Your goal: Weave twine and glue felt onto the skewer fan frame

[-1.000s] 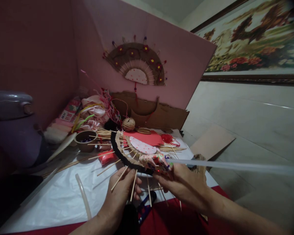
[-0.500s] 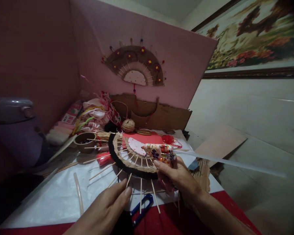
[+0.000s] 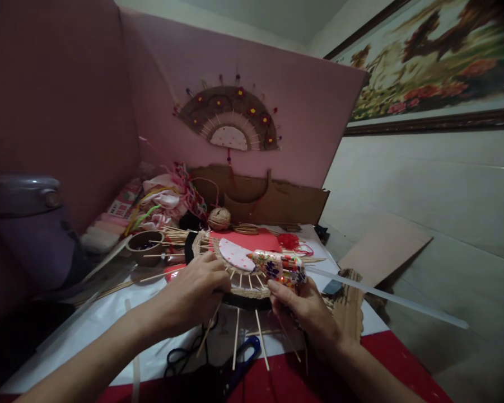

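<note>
A half-round fan frame [image 3: 252, 291] of thin sticks, with a twine band and black outer edging, lies in front of me, its sticks pointing towards me. My left hand [image 3: 201, 282] is closed over its left rim, fingertips bent down and partly hidden. In my right hand [image 3: 308, 305] is a sticker-covered hot glue gun [image 3: 273, 266], its tip pointing left at the white dotted half-circle [image 3: 235, 253]. A long clear glue stick [image 3: 386, 292] runs out of its back. My right thumb lies by the fan's right rim. Black cord [image 3: 180, 358] hangs below the fan.
Blue-handled scissors [image 3: 248, 358] lie at the near edge. Behind are a twine ball [image 3: 219, 218], a roll of tape [image 3: 145, 249], cardboard [image 3: 294, 204] and a heap of ribbons [image 3: 163, 190]. A finished fan [image 3: 231, 115] hangs on the pink board. A purple bottle [image 3: 29, 235] stands left.
My left hand has moved up from the sticks onto the fan's left rim and closed there. The glue gun has shifted slightly right. Black cord now shows below the fan.
</note>
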`<state>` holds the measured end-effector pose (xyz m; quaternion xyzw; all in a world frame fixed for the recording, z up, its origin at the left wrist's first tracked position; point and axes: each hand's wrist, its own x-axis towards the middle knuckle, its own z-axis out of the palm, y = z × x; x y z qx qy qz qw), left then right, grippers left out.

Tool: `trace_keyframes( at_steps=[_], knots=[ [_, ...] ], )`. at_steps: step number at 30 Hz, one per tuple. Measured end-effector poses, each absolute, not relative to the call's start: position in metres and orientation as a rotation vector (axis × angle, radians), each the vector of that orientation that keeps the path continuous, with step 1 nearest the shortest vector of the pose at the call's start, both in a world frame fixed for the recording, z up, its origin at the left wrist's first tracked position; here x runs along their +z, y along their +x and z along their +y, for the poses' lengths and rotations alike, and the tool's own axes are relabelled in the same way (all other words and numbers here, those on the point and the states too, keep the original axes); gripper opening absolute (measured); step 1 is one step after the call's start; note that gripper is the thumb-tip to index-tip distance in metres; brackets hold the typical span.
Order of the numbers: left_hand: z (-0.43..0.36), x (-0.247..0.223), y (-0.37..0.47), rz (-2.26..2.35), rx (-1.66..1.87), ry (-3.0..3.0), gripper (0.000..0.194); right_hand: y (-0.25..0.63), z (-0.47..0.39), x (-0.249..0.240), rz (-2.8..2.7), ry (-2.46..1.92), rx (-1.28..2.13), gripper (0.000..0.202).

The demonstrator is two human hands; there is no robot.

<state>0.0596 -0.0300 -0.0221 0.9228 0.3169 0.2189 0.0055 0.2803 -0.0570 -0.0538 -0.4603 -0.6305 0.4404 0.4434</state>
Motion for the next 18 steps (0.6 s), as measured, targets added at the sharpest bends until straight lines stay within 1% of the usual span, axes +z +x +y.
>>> trace_keyframes(
  at_steps=[3, 7, 13, 18],
  knots=[
    [-0.032, -0.031, 0.057, 1.049, 0.695, 2.847, 0.018, 0.278, -0.060, -0.054, -1.572, -1.152, 1.076, 0.040],
    [-0.034, -0.035, 0.051, 1.085, 0.689, 2.879, 0.012, 0.277, -0.063, -0.055, -1.627, -1.173, 1.071, 0.043],
    [-0.033, -0.039, 0.048, 1.074, 0.653, 3.007, 0.011, 0.277, -0.068, -0.052, -1.681, -1.107, 0.948, 0.027],
    [-0.034, -0.042, 0.048, 1.081, 0.639, 3.154, 0.012, 0.275, -0.074, -0.045, -1.785, -1.071, 0.880, 0.023]
  ],
)
